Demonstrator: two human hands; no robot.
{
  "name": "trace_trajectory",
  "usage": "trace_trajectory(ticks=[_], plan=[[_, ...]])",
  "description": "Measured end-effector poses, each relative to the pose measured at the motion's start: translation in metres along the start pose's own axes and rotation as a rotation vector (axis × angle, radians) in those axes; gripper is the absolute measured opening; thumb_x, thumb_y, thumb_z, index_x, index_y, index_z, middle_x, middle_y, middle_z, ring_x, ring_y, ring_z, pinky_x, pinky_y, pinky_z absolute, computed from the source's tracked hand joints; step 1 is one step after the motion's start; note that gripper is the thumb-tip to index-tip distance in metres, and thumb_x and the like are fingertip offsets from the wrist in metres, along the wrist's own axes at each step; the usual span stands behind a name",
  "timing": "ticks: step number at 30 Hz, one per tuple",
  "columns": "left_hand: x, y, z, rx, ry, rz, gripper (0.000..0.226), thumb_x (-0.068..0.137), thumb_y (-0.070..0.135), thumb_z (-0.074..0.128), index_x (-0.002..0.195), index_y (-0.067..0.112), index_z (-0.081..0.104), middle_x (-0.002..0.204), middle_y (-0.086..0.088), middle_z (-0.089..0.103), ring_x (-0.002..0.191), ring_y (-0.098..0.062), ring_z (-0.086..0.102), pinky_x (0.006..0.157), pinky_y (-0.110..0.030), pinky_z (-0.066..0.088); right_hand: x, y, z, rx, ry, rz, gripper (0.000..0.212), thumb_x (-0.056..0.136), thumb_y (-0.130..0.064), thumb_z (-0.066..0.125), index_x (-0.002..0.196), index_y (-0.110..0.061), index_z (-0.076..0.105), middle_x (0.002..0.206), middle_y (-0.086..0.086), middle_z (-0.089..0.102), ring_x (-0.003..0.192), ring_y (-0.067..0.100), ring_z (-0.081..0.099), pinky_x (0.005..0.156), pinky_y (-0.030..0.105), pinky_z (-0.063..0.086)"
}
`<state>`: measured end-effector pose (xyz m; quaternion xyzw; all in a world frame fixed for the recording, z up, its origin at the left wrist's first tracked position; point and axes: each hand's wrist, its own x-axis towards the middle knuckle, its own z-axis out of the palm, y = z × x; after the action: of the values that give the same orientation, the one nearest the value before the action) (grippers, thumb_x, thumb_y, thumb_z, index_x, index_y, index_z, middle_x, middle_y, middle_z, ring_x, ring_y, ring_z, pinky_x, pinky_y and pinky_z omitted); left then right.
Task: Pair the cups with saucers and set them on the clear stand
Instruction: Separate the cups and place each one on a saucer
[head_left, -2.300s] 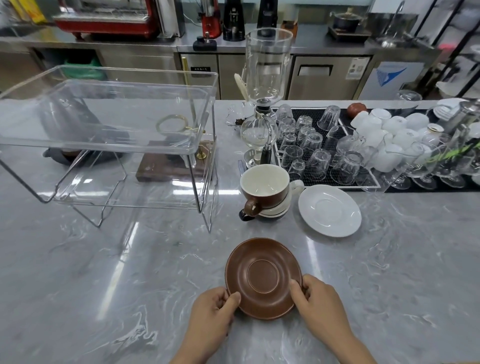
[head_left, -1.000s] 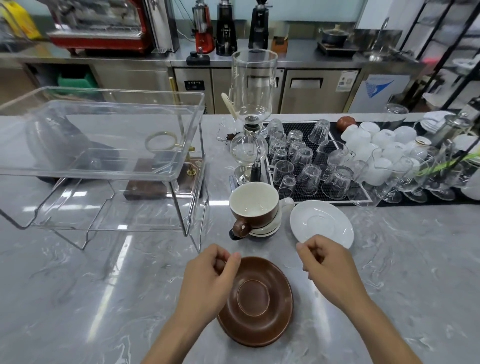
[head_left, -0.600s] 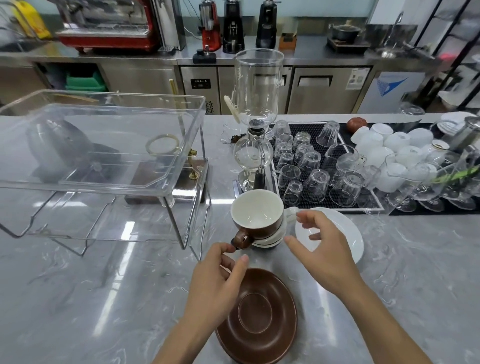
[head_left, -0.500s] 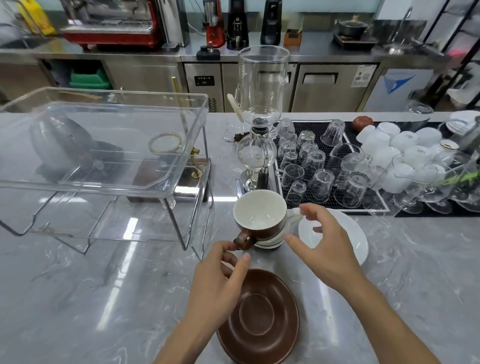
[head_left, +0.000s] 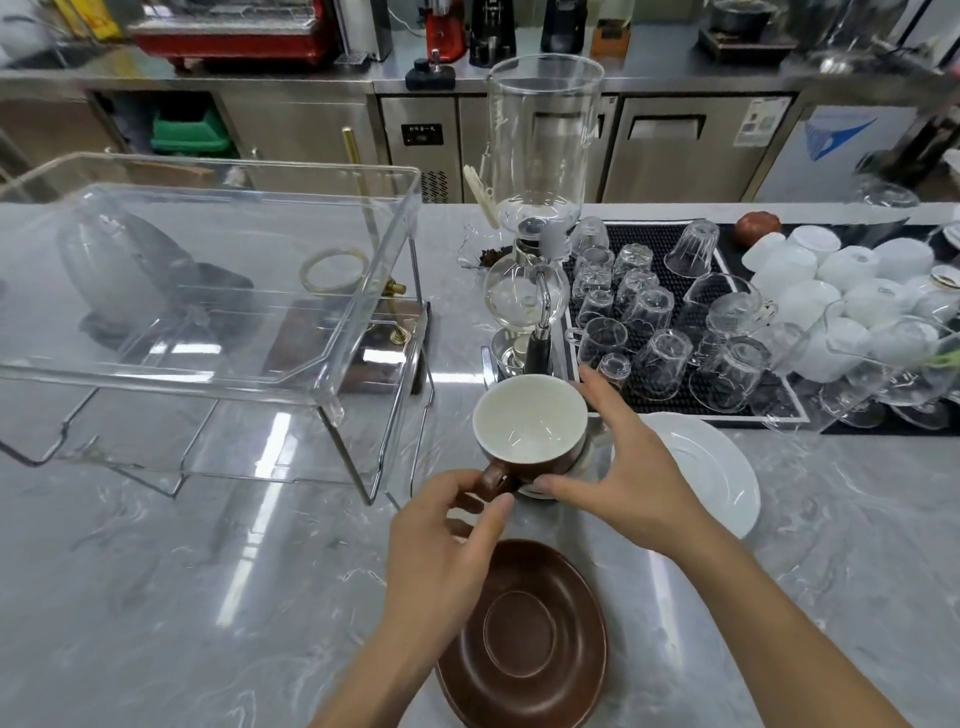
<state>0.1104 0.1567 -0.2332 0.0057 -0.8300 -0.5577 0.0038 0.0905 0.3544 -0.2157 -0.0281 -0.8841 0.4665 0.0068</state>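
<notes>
A brown cup (head_left: 527, 434) with a cream inside sits nested in a white cup (head_left: 584, 457) that is mostly hidden beneath it. My left hand (head_left: 441, 540) pinches the brown cup's handle. My right hand (head_left: 628, 467) wraps around the cup's right side, thumb at the far rim. A brown saucer (head_left: 524, 634) lies flat on the counter just below my hands. A white saucer (head_left: 711, 467) lies to the right, partly under my right hand. The clear stand (head_left: 208, 291), a see-through tray on a wire frame, is at the left with nothing on it.
A glass siphon coffee maker (head_left: 535, 218) stands right behind the cups. A black mat (head_left: 696, 384) with several upturned glasses, white cups (head_left: 841, 280) and stemware fills the right. A dark kettle (head_left: 135, 280) and a wooden base show behind the stand.
Both hands left the brown saucer and reached forward to the stacked cups. My left hand has closed on the brown cup's handle and my right hand has wrapped its side.
</notes>
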Motion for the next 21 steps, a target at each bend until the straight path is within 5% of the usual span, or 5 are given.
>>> trace_trajectory(ticks=[3, 6, 14, 17, 21], plan=[[0.000, 0.002, 0.001, -0.078, 0.020, -0.054, 0.015, 0.082, 0.017, 0.081, 0.088, 0.029, 0.075, 0.084, 0.017, 0.073, 0.080, 0.000, 0.069, 0.066, -0.015, 0.055, 0.004, -0.001, 0.001, -0.011, -0.012, 0.002, 0.116, 0.057, -0.049, 0.088, 0.152, -0.037, 0.021, 0.151, -0.022, 0.033, 0.145, 0.014, 0.025, 0.120, 0.046, 0.023], [0.000, 0.005, 0.001, -0.132, 0.027, -0.087, 0.023, 0.082, 0.014, 0.081, 0.085, 0.036, 0.075, 0.085, 0.022, 0.074, 0.078, 0.001, 0.071, 0.069, -0.016, 0.057, 0.007, -0.006, 0.000, -0.051, -0.031, -0.019, 0.108, 0.061, -0.041, 0.089, 0.149, -0.036, 0.026, 0.148, -0.023, 0.033, 0.141, 0.003, 0.017, 0.122, 0.037, 0.005], [0.001, 0.009, -0.001, -0.036, 0.033, 0.021, 0.052, 0.082, 0.013, 0.080, 0.070, 0.062, 0.069, 0.076, 0.007, 0.072, 0.075, -0.001, 0.070, 0.073, -0.023, 0.055, 0.010, 0.001, 0.004, 0.012, 0.053, -0.039, 0.100, 0.046, -0.038, 0.093, 0.134, -0.043, 0.046, 0.120, -0.046, 0.044, 0.123, 0.015, 0.048, 0.104, 0.037, 0.042], [0.001, 0.009, 0.000, -0.026, 0.035, 0.045, 0.051, 0.083, 0.013, 0.080, 0.072, 0.062, 0.069, 0.073, 0.008, 0.072, 0.076, -0.004, 0.069, 0.074, -0.031, 0.055, 0.012, 0.001, 0.004, 0.024, 0.064, -0.032, 0.100, 0.044, -0.040, 0.093, 0.132, -0.045, 0.046, 0.126, -0.031, 0.051, 0.123, 0.015, 0.049, 0.106, 0.044, 0.042], [0.000, 0.007, 0.001, -0.045, 0.059, 0.072, 0.052, 0.082, 0.011, 0.081, 0.077, 0.061, 0.070, 0.075, 0.011, 0.073, 0.078, -0.008, 0.070, 0.078, -0.042, 0.058, 0.011, -0.002, 0.003, 0.041, 0.067, -0.033, 0.099, 0.044, -0.041, 0.093, 0.130, -0.051, 0.045, 0.124, -0.039, 0.047, 0.131, 0.017, 0.046, 0.115, 0.050, 0.031]])
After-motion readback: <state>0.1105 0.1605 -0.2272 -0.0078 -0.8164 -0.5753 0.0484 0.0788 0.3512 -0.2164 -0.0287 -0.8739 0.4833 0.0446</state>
